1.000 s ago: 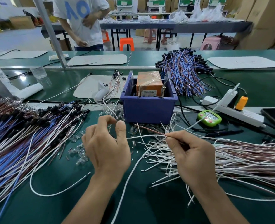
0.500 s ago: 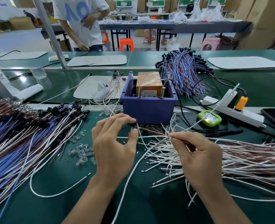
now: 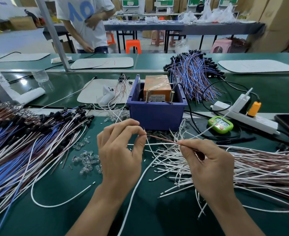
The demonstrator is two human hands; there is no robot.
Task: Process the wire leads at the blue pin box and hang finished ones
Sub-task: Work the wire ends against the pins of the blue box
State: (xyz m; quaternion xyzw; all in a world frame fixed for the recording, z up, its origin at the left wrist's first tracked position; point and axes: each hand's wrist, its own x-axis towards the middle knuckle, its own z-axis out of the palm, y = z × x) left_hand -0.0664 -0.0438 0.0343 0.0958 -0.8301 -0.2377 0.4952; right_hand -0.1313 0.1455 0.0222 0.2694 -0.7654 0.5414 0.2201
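Wire lead (image 3: pixel 162 139) — right hand (image 3: pixel 211 166) pinches.

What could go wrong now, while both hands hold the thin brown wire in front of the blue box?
1. The left hand pinches only the very tip of the brown wire, so it might slip free.
2. The right hand is above tangled white leads; lifting could drag some along.
3. A wrist might scatter the clear parts.

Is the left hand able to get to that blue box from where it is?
Probably yes. The left hand is just in front of the blue box, with nothing standing on the green mat between them. Its fingers seem to pinch a brown wire, though.
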